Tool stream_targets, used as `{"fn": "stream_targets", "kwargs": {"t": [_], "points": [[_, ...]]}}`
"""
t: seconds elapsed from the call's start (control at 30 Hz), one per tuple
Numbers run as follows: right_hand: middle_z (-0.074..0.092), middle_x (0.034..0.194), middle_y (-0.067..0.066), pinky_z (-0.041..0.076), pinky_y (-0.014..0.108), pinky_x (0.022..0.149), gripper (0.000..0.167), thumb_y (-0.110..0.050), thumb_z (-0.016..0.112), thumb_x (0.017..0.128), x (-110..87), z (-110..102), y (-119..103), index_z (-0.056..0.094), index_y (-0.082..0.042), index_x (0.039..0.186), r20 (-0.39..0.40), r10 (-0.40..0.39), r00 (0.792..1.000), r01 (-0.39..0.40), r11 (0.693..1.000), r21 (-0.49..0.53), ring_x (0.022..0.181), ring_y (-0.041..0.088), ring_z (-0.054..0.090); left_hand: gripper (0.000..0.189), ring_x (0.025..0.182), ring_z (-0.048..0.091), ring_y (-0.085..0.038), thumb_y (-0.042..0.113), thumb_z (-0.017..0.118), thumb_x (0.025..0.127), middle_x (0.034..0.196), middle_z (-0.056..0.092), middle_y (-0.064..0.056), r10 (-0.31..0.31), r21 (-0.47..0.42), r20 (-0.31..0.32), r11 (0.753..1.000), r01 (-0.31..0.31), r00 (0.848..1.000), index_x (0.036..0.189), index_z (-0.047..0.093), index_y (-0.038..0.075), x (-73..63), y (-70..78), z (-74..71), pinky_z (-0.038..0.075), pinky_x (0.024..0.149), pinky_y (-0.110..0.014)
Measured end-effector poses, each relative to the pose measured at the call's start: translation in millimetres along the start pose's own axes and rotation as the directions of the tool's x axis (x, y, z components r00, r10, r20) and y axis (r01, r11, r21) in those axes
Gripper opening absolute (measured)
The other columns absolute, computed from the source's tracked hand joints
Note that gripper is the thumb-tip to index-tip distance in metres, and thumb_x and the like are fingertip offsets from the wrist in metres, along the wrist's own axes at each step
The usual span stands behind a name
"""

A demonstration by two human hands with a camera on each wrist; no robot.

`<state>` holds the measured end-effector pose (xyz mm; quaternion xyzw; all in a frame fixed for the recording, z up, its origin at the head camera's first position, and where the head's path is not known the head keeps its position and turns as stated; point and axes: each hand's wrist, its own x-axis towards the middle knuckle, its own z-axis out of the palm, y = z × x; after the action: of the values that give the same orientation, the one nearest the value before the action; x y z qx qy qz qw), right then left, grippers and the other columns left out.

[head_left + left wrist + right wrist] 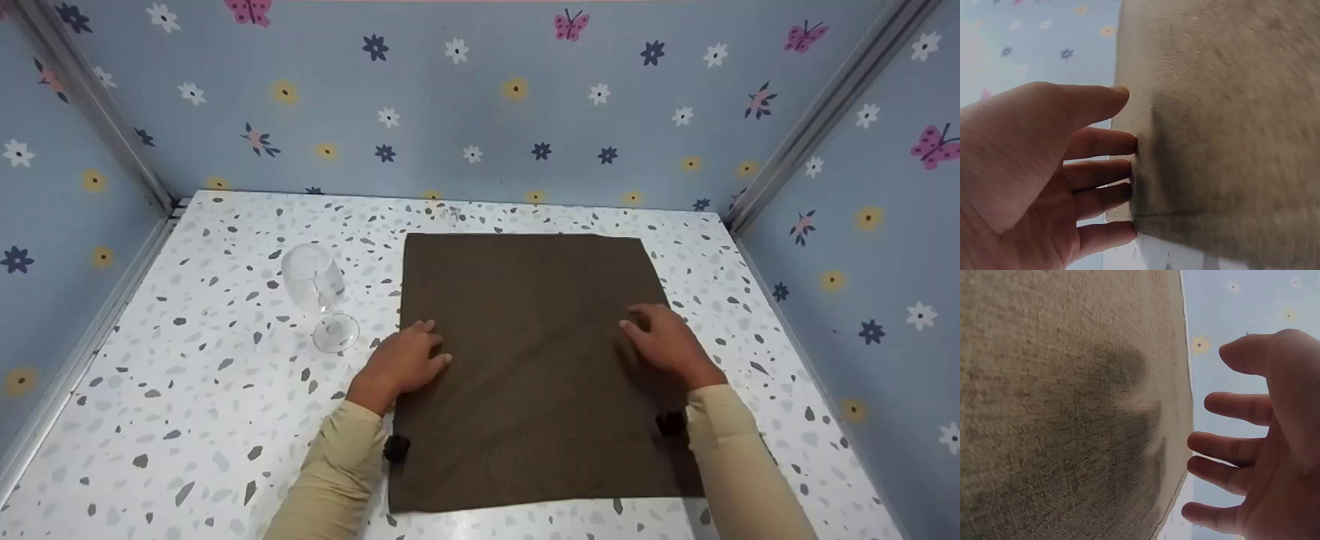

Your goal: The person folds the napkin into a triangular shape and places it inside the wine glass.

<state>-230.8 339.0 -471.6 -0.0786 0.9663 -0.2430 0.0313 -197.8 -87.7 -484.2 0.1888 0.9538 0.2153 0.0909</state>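
No readable text, labels or numbers anywhere.

A plain dark brown cloth [517, 300], without print; the right wrist view shows it lighter, tan-brown with a fine crosshatched weave. The tabletop [217, 375] is white, scattered with irregular grey and charcoal chips. Pale blue walls [480, 97] carry white, yellow and navy flowers [515, 88], the white and yellow ones dark-centred, plus pink butterflies [571, 27] with dark spots, 3 of them across the back. The wineglass [309, 279] is clear and colourless. Both sleeves [750, 465] are plain beige; the wall strips [832, 112], silver-grey.
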Motion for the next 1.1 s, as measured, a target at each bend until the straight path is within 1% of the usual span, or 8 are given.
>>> {"fn": "stream_targets", "kwargs": {"t": [0.1,0.2,0.33,0.47,0.6,0.77,0.93,1.1], "points": [[0.054,0.133,0.030,0.037,0.060,0.104,0.047,-0.028,0.055,0.104,2.8,0,5,0.055,0.006,0.135,0.005,0.016,1.000,-0.016,1.000,0.003,0.126,0.046,0.050,0.044,0.139,0.041,-0.040,0.030,0.062,0.100,0.147,0.048,-0.023,-0.018,-0.045,-0.016,0.999,0.017,1.000,0.131,0.064,-0.002,0.7,0.3,1.6,0.035,0.111,-0.052],[0.056,0.130,0.030,0.038,0.060,0.104,0.045,-0.027,0.056,0.103,7.4,-1,7,0.057,0.007,0.133,0.006,0.013,1.000,-0.013,1.000,-0.004,0.124,0.047,0.051,0.042,0.138,0.042,-0.039,0.030,0.062,0.100,0.147,0.049,-0.021,-0.037,-0.084,-0.026,0.996,0.035,0.999,0.129,0.066,0.000,0.4,-1.1,0.4,0.035,0.111,-0.052],[0.057,0.128,0.031,0.038,0.059,0.104,0.043,-0.024,0.057,0.102,12.3,-1,10,0.058,0.009,0.130,0.001,0.002,1.000,-0.002,1.000,-0.013,0.122,0.047,0.052,0.040,0.138,0.042,-0.040,0.030,0.061,0.101,0.147,0.049,-0.021,-0.051,-0.104,-0.030,0.993,0.047,0.998,0.127,0.068,0.001,-1.2,-2.5,0.0,0.034,0.111,-0.053],[0.057,0.128,0.032,0.038,0.060,0.104,0.043,-0.023,0.056,0.102,14.6,-4,13,0.058,0.010,0.130,0.006,0.018,1.000,-0.018,1.000,-0.001,0.122,0.048,0.052,0.038,0.138,0.041,-0.041,0.029,0.061,0.100,0.147,0.049,-0.021,-0.055,-0.126,-0.037,0.991,0.050,0.998,0.126,0.069,0.002,-1.7,-2.3,-0.2,0.034,0.111,-0.054],[0.057,0.128,0.031,0.039,0.059,0.103,0.044,-0.024,0.055,0.103,16.1,-9,16,0.057,0.009,0.132,0.006,0.047,0.999,-0.047,0.999,0.019,0.122,0.046,0.053,0.038,0.138,0.041,-0.041,0.028,0.061,0.100,0.147,0.049,-0.021,-0.047,-0.149,-0.048,0.988,0.040,0.998,0.126,0.069,0.000,0.5,-0.9,0.0,0.034,0.111,-0.054],[0.056,0.129,0.030,0.039,0.059,0.103,0.044,-0.024,0.053,0.104,23.2,-15,17,0.057,0.008,0.133,0.007,0.070,0.998,-0.070,0.997,0.024,0.122,0.046,0.052,0.041,0.140,0.039,-0.041,0.026,0.062,0.100,0.148,0.047,-0.022,-0.071,-0.201,-0.053,0.978,0.059,0.996,0.128,0.065,-0.003,0.8,-0.1,2.6,0.033,0.112,-0.053],[0.054,0.133,0.032,0.038,0.060,0.104,0.048,-0.023,0.052,0.104,29.7,-17,19,0.050,0.009,0.138,0.008,0.087,0.996,-0.087,0.995,0.050,0.125,0.047,0.049,0.041,0.141,0.037,-0.041,0.026,0.062,0.100,0.149,0.046,-0.023,-0.081,-0.227,-0.061,0.972,0.065,0.995,0.128,0.064,-0.004,0.9,0.8,2.0,0.032,0.112,-0.052],[0.041,0.145,0.035,0.031,0.061,0.109,0.056,-0.025,0.050,0.105,30.2,-13,23,0.037,0.009,0.148,0.029,0.116,0.993,-0.117,0.991,0.064,0.135,0.049,0.038,0.042,0.142,0.036,-0.040,0.026,0.062,0.100,0.150,0.045,-0.023,-0.086,-0.233,-0.049,0.970,0.072,0.995,0.130,0.063,-0.004,-1.6,1.8,4.8,0.031,0.113,-0.052]]}}
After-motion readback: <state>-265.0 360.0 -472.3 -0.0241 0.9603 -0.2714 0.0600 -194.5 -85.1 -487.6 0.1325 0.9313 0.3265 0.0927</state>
